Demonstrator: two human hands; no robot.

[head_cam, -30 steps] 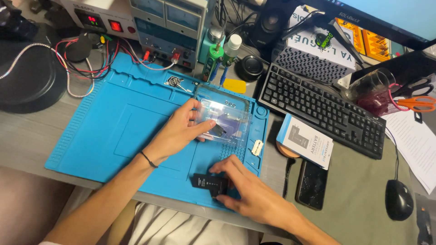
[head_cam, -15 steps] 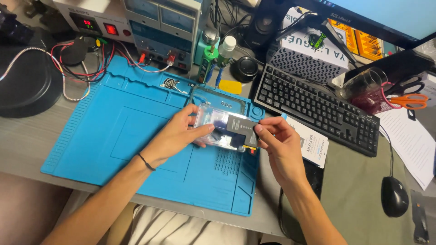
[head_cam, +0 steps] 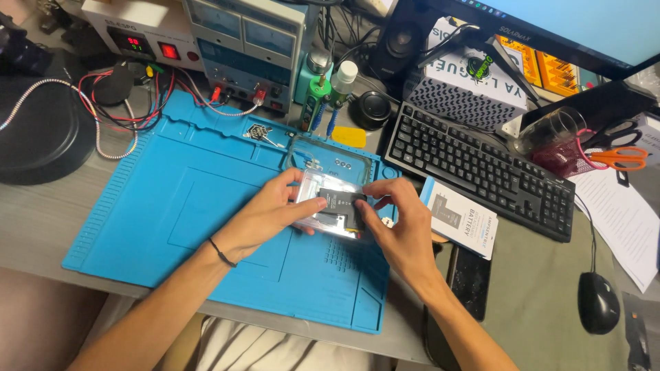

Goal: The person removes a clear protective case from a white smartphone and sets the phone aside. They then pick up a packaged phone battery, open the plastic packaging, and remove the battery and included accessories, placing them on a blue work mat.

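Both hands are together on a clear shiny plastic pouch with a flat black rectangular part inside [head_cam: 335,208], held just above the right-hand part of the big blue silicone work mat [head_cam: 185,199]. The left hand [head_cam: 265,216] grips the pouch's left edge, thumb on top and fingers curled under. The right hand [head_cam: 405,230] pinches the right edge, fingertips [head_cam: 364,206] pressing onto the black part. So both are clamped on the same pouch, one per side.

Everything else relative to the mat: behind its far edge sits a grey bench power supply with two meters [head_cam: 244,41], red and black leads spilling onto the mat's back left corner. A green and white bottle pair [head_cam: 326,89] stands at the far right corner, with a small yellow plastic pick [head_cam: 348,137] beside it. Right of the mat are a black keyboard [head_cam: 481,168], a white and blue cardboard box [head_cam: 458,223] just off the mat's right edge, and a dark phone [head_cam: 469,278] lying flat near the box. A black mouse [head_cam: 598,302] is well off to the right.
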